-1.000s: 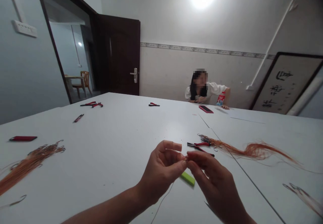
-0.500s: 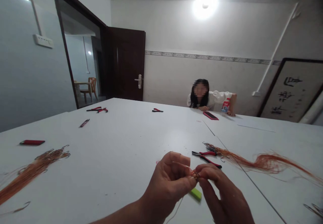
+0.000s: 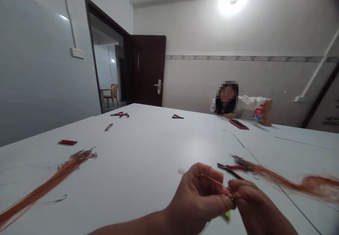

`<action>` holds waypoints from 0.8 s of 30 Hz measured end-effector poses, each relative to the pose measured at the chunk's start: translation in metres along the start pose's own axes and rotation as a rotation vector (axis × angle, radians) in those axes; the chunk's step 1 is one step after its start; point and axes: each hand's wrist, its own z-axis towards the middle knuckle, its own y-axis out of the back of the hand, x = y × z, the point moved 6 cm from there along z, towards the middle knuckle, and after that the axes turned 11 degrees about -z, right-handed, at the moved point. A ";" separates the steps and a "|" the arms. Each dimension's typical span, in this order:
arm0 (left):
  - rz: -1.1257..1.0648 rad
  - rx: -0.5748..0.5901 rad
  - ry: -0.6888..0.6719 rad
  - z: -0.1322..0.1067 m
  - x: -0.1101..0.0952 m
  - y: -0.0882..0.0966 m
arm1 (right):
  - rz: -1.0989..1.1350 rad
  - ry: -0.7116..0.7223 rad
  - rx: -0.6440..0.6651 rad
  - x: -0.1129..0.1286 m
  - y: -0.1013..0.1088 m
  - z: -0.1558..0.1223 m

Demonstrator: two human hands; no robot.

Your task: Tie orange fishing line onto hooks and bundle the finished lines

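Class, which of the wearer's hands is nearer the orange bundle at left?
Left. The left hand is right of the bundle; the right hand is farther right, beyond the left hand.

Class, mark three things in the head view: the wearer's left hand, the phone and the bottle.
Left hand [image 3: 197,200]: head view, on its thumb side.
Phone [image 3: 239,124]: head view, on its dark face.
Bottle [image 3: 257,114]: head view, on its body.

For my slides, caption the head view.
Left hand and right hand pinch a small piece above a table, pliers and orange strands nearby.
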 end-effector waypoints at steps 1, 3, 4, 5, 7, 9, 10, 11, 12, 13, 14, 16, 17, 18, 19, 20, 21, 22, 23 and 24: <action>0.015 -0.002 0.003 -0.002 -0.002 -0.002 | 0.027 -0.031 0.020 0.004 0.001 0.001; 0.048 0.016 0.008 -0.003 -0.006 -0.005 | 0.147 -0.085 0.055 0.010 0.000 0.004; 0.069 0.025 0.007 -0.002 -0.008 -0.006 | 0.216 -0.128 0.071 0.009 -0.001 0.004; 0.093 0.029 0.003 -0.002 -0.009 -0.006 | 0.278 -0.176 0.081 0.007 -0.003 0.004; 0.149 0.021 -0.001 0.000 -0.010 -0.004 | 0.356 -0.234 0.093 0.002 -0.006 0.003; 0.209 -0.005 0.003 0.001 -0.010 -0.001 | 0.360 -0.234 0.085 0.001 -0.008 0.002; 0.235 -0.017 0.003 0.002 -0.010 0.000 | 0.344 -0.215 0.077 0.002 -0.008 0.002; 0.256 -0.023 -0.003 0.002 -0.010 0.001 | 0.319 -0.192 0.072 0.003 -0.007 0.003; 0.278 -0.026 -0.015 0.003 -0.011 0.002 | 0.295 -0.172 0.072 0.005 -0.006 0.004; 0.297 -0.019 -0.029 0.003 -0.011 0.002 | 0.271 -0.155 0.079 0.006 -0.004 0.006; 0.313 -0.007 -0.045 0.004 -0.012 0.002 | 0.240 -0.148 0.095 0.005 -0.004 0.008; 0.335 0.018 -0.075 0.007 -0.014 0.002 | 0.154 -0.166 0.149 -0.003 -0.005 0.010; 0.344 0.019 -0.084 0.009 -0.015 0.003 | 0.105 -0.189 0.182 -0.010 -0.007 0.010; 0.351 0.008 -0.091 0.010 -0.017 0.004 | 0.056 -0.214 0.221 -0.019 -0.011 0.009; 0.356 -0.010 -0.094 0.011 -0.018 0.006 | 0.009 -0.235 0.265 -0.028 -0.017 0.006; 0.360 -0.033 -0.094 0.012 -0.019 0.008 | -0.033 -0.246 0.313 -0.037 -0.025 0.002; 0.363 -0.053 -0.089 0.013 -0.019 0.010 | -0.073 -0.241 0.366 -0.045 -0.033 -0.003; 0.366 -0.072 -0.084 0.013 -0.020 0.011 | -0.115 -0.227 0.420 -0.051 -0.043 -0.009; 0.371 -0.084 -0.077 0.013 -0.020 0.013 | -0.158 -0.206 0.473 -0.057 -0.052 -0.015; 0.378 -0.096 -0.073 0.013 -0.021 0.013 | -0.200 -0.183 0.526 -0.061 -0.061 -0.021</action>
